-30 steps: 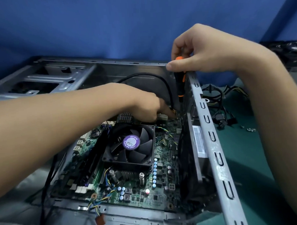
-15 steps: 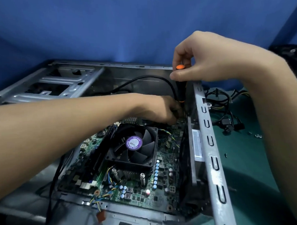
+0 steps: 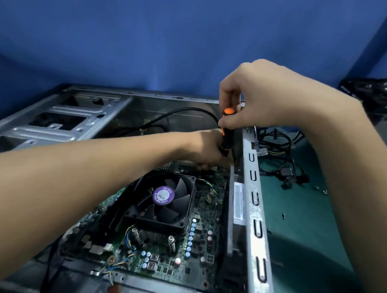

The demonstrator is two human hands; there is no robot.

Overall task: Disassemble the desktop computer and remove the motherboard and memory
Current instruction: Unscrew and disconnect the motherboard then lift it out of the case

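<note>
Orange-black screwdriver (image 3: 225, 137) upright, tip down toward motherboard (image 3: 204, 233); right hand (image 3: 258, 95) pinches handle; left hand (image 3: 207, 150) fingers hidden.

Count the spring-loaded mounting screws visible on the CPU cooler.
2: the near-left screw and the near-right screw, at the CPU cooler's front corners. Far-corner ones, if any, are hidden behind it.

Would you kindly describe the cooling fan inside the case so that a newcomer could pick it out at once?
Find the open grey metal computer case lying on the green bench top; the green motherboard lies flat inside it. Near the board's middle sits a black, square-framed fan. Its round purple hub label sets it apart from the small parts around it.
</note>
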